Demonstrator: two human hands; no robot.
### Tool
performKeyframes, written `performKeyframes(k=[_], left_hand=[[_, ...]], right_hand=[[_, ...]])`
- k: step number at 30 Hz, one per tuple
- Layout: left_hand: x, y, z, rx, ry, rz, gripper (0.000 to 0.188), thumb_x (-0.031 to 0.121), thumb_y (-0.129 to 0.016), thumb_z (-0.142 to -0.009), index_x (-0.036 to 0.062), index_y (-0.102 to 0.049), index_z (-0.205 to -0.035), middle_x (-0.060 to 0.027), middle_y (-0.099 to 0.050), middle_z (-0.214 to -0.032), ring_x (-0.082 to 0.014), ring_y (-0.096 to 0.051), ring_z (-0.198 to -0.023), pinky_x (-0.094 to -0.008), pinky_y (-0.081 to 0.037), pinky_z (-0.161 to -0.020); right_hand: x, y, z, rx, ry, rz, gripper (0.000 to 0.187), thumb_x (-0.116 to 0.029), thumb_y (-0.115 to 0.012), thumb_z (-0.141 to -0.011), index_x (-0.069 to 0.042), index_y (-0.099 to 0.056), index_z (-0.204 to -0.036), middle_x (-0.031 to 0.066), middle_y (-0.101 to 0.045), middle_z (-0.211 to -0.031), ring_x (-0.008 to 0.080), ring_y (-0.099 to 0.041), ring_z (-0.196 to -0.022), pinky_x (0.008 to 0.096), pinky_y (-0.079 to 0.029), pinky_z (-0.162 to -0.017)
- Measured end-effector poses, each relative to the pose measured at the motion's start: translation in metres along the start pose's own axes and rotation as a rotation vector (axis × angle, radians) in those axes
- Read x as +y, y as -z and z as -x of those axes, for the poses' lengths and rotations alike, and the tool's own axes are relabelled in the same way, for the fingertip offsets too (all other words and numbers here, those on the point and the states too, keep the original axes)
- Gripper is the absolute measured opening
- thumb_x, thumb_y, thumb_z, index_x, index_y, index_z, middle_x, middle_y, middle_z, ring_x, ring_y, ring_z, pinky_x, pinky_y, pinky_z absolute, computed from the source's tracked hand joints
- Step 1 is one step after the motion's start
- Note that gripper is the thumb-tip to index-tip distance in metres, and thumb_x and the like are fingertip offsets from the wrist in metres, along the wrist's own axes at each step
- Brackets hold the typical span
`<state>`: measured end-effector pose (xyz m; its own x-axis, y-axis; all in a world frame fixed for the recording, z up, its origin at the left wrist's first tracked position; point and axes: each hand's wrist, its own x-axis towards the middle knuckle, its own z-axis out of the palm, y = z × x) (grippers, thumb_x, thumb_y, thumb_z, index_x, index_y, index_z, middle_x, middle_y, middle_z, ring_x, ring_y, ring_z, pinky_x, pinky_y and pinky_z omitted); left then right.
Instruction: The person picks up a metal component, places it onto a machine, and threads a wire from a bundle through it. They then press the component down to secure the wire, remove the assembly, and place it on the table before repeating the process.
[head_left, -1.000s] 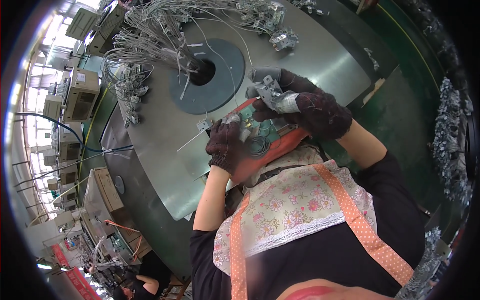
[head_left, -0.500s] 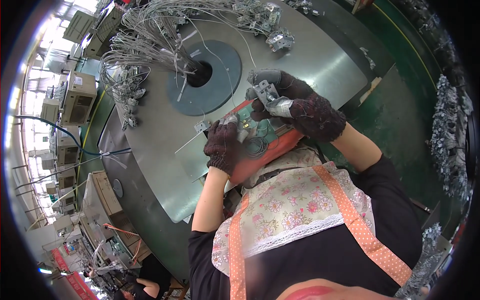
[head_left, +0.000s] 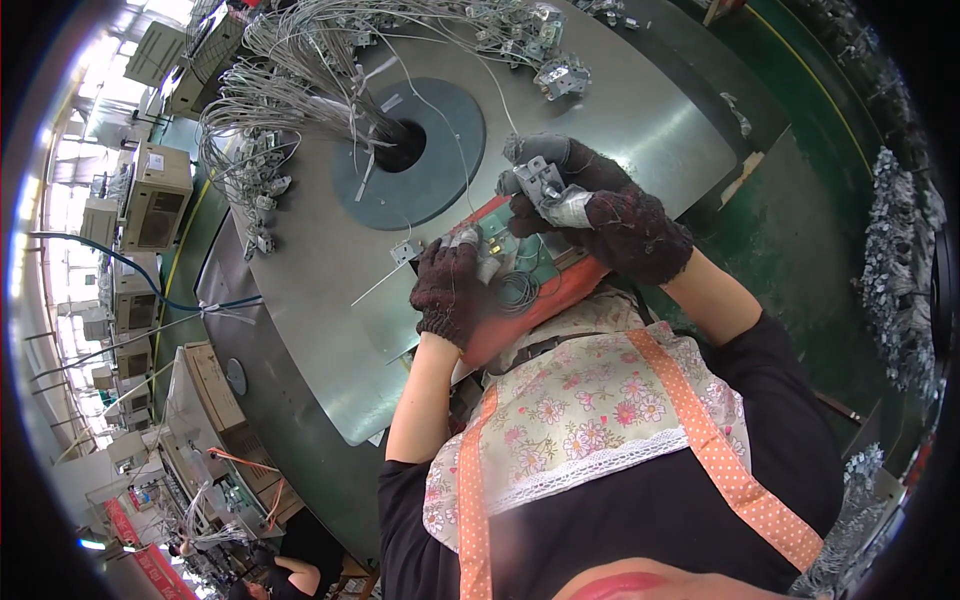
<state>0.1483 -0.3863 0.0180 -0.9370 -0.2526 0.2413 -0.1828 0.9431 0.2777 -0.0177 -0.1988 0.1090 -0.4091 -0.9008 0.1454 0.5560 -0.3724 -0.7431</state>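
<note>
Both hands wear dark maroon knit gloves with grey fingertips, some wrapped in pale tape. My right hand [head_left: 625, 215] is closed around a small silver metal bracket [head_left: 540, 178], its thumb and fingers pinching it above the table; a thin wire runs up by its fingertips. My left hand [head_left: 447, 290] rests lower, its fingers curled at the edge of a green work plate [head_left: 541, 262]; what they grip is hidden. Against its outer side lies another small metal bracket [head_left: 405, 252] with a thin rod. On the plate are small brass parts [head_left: 496, 249] and a coil of grey wire [head_left: 517, 292].
A grey disc [head_left: 455, 110] with a dark central hole sits on the metal table [head_left: 310, 290]. From it rises a bundle of grey cables [head_left: 310, 105], with metal brackets [head_left: 560, 78] heaped along the far side. Orange-red cloth [head_left: 560, 298] lies under the plate, against my apron.
My right hand has shifted slightly to the right, and the bracket in it has turned a little. My left hand has hardly moved.
</note>
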Motion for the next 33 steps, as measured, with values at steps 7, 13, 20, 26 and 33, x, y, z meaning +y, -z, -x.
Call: performKeyframes(k=[7, 13, 20, 26, 33], left_hand=[[-0.005, -0.006, 0.001, -0.011, 0.007, -0.005, 0.041, 0.030, -0.067, -0.088, 0.0037, -0.064, -0.119, -0.0192, -0.069, -0.116, -0.0391, -0.064, -0.111, -0.0479, -0.046, -0.103], [-0.003, -0.004, 0.002, 0.005, 0.002, -0.026, 0.042, 0.031, -0.067, -0.088, 0.0036, -0.064, -0.120, -0.0194, -0.068, -0.117, -0.0386, -0.064, -0.112, -0.0479, -0.046, -0.104], [-0.004, 0.006, 0.003, 0.031, 0.016, 0.046, 0.046, 0.030, -0.076, -0.082, 0.0080, -0.066, -0.121, -0.0148, -0.071, -0.107, -0.0358, -0.067, -0.101, -0.0475, -0.050, -0.096], [-0.006, 0.014, -0.001, -0.006, 0.094, 0.227, 0.048, 0.030, -0.083, -0.077, 0.0123, -0.069, -0.119, -0.0106, -0.072, -0.098, -0.0309, -0.069, -0.090, -0.0439, -0.055, -0.080], [-0.007, 0.011, 0.000, -0.009, -0.013, 0.122, 0.052, 0.038, -0.083, -0.078, 0.0093, -0.067, -0.118, -0.0134, -0.071, -0.100, -0.0337, -0.069, -0.092, -0.0439, -0.055, -0.080]], right_hand=[[-0.002, -0.001, -0.004, 0.086, -0.117, 0.036, 0.074, -0.022, -0.075, -0.084, -0.005, -0.044, -0.149, 0.0081, -0.061, -0.124, 0.0227, -0.064, -0.115, 0.0420, -0.052, -0.106], [0.006, 0.006, -0.007, 0.057, -0.116, 0.032, 0.073, -0.021, -0.075, -0.085, -0.006, -0.044, -0.149, 0.0077, -0.062, -0.124, 0.0218, -0.065, -0.112, 0.0408, -0.053, -0.104], [0.018, 0.035, 0.001, -0.067, -0.094, -0.061, 0.054, -0.012, -0.065, -0.096, -0.005, -0.046, -0.147, 0.0104, -0.061, -0.132, 0.0200, -0.065, -0.117, 0.0363, -0.054, -0.103], [-0.007, 0.029, 0.019, 0.137, -0.158, 0.199, 0.055, -0.015, -0.070, -0.095, -0.004, -0.048, -0.144, 0.0079, -0.065, -0.122, 0.0211, -0.069, -0.109, 0.0369, -0.058, -0.095], [-0.013, 0.023, 0.023, 0.098, -0.216, 0.006, 0.052, -0.009, -0.071, -0.092, -0.004, -0.052, -0.140, 0.0097, -0.063, -0.123, 0.0214, -0.068, -0.107, 0.0357, -0.057, -0.094]])
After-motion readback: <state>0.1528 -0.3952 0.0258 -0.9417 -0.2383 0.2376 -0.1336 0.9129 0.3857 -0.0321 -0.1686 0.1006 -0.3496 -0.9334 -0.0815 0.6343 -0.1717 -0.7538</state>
